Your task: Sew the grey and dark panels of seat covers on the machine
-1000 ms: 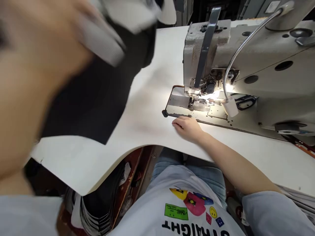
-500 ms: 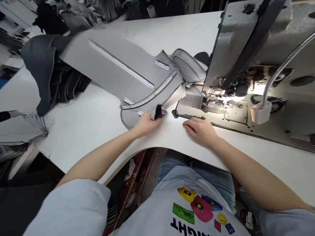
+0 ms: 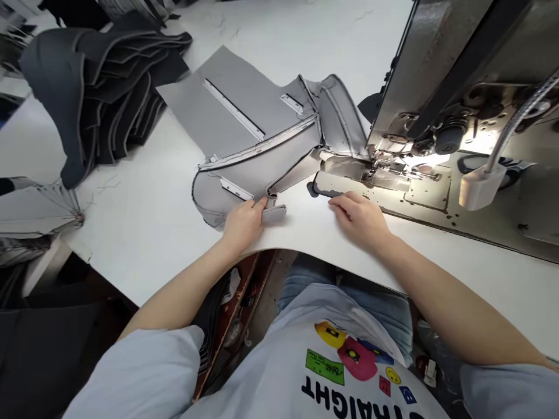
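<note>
A grey sewn fabric cover [image 3: 275, 154] with dark seam edges and white strips lies across the white table, its right end under the sewing machine's needle area [image 3: 379, 166]. My left hand [image 3: 243, 226] is closed on the near edge of the cover, the index finger at a seam corner. A small grey flap [image 3: 274, 215] sticks out to the right of those fingers. My right hand [image 3: 358, 216] rests on the table along the front edge of the machine's metal bed [image 3: 428, 198]. Its fingers lie loosely bent with nothing visible in them.
Dark grey cut fabric pieces [image 3: 109, 87] are stacked at the left of the table [image 3: 144, 215]. A lamp on a flexible metal neck [image 3: 483, 186] hangs over the machine bed. The table's curved front edge runs before my body. More dark pieces [image 3: 209, 334] lie below.
My left hand has drawn back slightly toward me and left, and the folded dark edge it held now lies flatter as a grey flap. The cover has shifted and straightened. My right hand stays nearly still.
</note>
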The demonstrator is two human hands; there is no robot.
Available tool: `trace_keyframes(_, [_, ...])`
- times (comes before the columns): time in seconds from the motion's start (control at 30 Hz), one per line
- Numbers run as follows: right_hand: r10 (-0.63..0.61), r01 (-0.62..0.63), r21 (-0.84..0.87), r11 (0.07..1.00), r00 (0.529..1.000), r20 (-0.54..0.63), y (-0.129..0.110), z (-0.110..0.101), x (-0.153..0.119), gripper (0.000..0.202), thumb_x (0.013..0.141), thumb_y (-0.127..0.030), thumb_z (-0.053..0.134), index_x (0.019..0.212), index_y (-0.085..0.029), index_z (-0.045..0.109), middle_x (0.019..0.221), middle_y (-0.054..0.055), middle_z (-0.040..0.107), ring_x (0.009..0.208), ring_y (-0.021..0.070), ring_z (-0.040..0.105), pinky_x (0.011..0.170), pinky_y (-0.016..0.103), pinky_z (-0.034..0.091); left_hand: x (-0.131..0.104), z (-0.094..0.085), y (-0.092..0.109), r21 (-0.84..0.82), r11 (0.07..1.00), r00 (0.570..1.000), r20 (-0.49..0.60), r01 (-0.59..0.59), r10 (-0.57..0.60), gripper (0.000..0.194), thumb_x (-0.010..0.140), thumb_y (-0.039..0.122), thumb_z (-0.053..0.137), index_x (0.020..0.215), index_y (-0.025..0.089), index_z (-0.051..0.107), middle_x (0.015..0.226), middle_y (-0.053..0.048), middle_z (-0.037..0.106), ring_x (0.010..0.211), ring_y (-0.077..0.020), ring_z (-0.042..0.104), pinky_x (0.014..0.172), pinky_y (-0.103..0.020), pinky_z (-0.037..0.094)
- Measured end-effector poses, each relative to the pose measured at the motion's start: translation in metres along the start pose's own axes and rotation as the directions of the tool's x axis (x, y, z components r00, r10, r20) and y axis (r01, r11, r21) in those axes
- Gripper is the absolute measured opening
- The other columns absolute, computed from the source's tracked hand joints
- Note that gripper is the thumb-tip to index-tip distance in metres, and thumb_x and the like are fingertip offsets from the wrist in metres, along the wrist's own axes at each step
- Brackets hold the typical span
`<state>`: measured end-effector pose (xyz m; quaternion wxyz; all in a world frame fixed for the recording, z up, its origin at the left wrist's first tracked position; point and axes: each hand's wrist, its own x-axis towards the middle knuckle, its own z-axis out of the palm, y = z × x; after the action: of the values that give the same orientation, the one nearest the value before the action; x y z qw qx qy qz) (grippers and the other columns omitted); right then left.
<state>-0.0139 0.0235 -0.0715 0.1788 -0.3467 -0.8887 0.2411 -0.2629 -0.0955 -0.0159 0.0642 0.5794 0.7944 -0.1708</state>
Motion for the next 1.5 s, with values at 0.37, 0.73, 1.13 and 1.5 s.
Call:
trace_keyframes(0.37, [-0.254, 0.279, -0.164, 0.946, 0.954, 0.16, -0.007, 0.005, 0.051, 0.04, 0.101, -0.016, 0.037, 0.128, -0.009, 0.066, 0.137, 0.015, 0.064, 0.138, 0.0304, 0.05, 0.122, 0.051, 0.029, -0.003, 0.005, 0.051, 0.011, 0.854, 0.827, -0.243, -0.52, 0.506, 0.047, 0.091, 0.006, 0.041, 0.131, 0.009, 0.065, 0.149, -0.017, 0.054, 0.109, -0.0267, 0.061, 0.1, -0.038, 0.051])
trace_keyframes(0.73, [-0.203, 0.22, -0.226, 0.949, 0.974, 0.096, 0.001, 0.02, 0.082, 0.044, 0.096, -0.01, 0.038, 0.131, -0.013, 0.064, 0.151, 0.016, 0.048, 0.149, 0.0366, 0.031, 0.118, 0.063, 0.028, 0.02, 0.006, 0.057, -0.016, 0.811, 0.79, -0.237, -0.585, 0.565, 0.047, 0.085, 0.003, 0.044, 0.127, 0.0, 0.065, 0.146, -0.021, 0.056, 0.103, -0.0269, 0.06, 0.1, -0.04, 0.053])
trace_keyframes(1.13, [-0.288, 0.32, -0.205, 0.925, 0.943, 0.168, 0.005, 0.003, 0.057, 0.044, 0.097, -0.011, 0.037, 0.132, -0.006, 0.063, 0.142, 0.018, 0.058, 0.137, 0.0292, 0.048, 0.117, 0.043, 0.038, 0.007, 0.009, 0.063, -0.031, 0.796, 0.776, -0.249, -0.605, 0.58, 0.046, 0.087, 0.004, 0.042, 0.125, 0.005, 0.068, 0.139, -0.017, 0.063, 0.107, -0.0263, 0.064, 0.096, -0.04, 0.056])
trace_keyframes(1.5, [-0.22, 0.253, -0.272, 0.928, 0.964, 0.146, 0.015, -0.022, 0.012, 0.041, 0.101, -0.014, 0.042, 0.138, -0.015, 0.06, 0.157, 0.025, 0.041, 0.137, 0.0347, 0.052, 0.108, 0.056, 0.042, 0.026, 0.004, 0.067, 0.002, 0.83, 0.801, -0.259, -0.558, 0.54, 0.05, 0.076, 0.004, 0.049, 0.122, 0.01, 0.069, 0.137, -0.011, 0.066, 0.102, -0.0259, 0.067, 0.091, -0.037, 0.056])
